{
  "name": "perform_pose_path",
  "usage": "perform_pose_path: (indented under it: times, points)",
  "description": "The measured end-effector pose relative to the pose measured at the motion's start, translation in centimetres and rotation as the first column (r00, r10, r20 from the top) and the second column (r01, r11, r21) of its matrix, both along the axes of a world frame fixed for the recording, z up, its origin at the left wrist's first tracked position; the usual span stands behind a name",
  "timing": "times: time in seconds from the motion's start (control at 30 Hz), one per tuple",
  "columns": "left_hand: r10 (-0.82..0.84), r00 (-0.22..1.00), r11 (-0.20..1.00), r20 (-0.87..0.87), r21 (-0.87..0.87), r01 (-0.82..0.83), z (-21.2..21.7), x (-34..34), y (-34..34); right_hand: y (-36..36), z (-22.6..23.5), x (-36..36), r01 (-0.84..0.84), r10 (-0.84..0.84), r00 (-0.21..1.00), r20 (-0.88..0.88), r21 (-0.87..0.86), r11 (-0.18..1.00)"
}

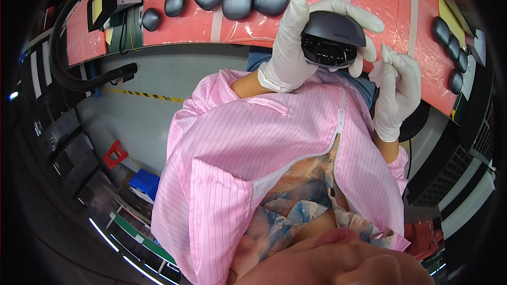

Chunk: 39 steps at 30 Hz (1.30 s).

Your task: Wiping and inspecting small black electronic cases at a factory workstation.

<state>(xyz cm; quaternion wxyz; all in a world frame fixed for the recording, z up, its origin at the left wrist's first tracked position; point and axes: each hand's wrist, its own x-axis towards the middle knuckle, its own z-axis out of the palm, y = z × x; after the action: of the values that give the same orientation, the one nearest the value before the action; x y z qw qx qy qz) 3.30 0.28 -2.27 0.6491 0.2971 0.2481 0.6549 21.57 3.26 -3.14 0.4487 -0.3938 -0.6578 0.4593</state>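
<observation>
Foreground: a pink pinstriped jacket (227, 142), worn over a multicoloured patterned garment (303, 179), with its front zip partly undone. Beyond it, both hands wear white gloves and are raised at the near edge of the work surface. The left hand (290, 50) is clamped around a dark, rounded case (334, 34), its thumb on one side and its fingers wrapped behind and along the other. The case is held up above the table edge, its lid raised and its glossy black interior exposed. The right hand (398, 84), just beside the case and apart from it, has its fingertips together on a pale thin piece (376, 73), too small to identify.

Middle ground: a red mat (428, 74) under clear film, crossed by pale tape strips (413, 26). Similar closed cases (237, 5) lie grouped at the upper left and centre; a second row (452, 47) stands near the right edge. To the left curves a black flexible hose (55, 47).

Background: a grey floor (153, 74) with yellow-and-black striped tape (142, 94), a red object (115, 154) and a blue bin (144, 183).
</observation>
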Motion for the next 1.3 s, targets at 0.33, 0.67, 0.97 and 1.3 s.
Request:
perform_pose_path:
  times: [0.33, 0.67, 0.97, 1.3]
  points:
    - [-0.065, 0.985, 0.998, -0.161, 0.004, 0.066, 0.3, -0.3, -0.1, 0.1, -2.9, -0.1, -0.03, 0.029, 1.0, -0.007, -0.292, 0.956]
    - [0.001, 0.975, 0.984, 0.224, -0.174, 0.038, 0.8, 0.6, -0.2, 0.3, -3.0, -0.4, -0.031, 0.024, 0.999, -0.035, -0.214, 0.976]
    - [0.041, 0.96, 0.866, 0.277, -0.489, 0.104, 0.5, 1.3, -0.2, 5.9, 2.9, -3.3, -0.521, 0.133, 0.806, 0.576, 0.585, 0.622]
    - [0.074, 0.968, 0.809, 0.239, -0.583, 0.082, -1.9, -0.4, 0.1, 7.5, 2.2, -0.8, -0.411, 0.044, 0.693, 0.719, 0.344, 0.845]
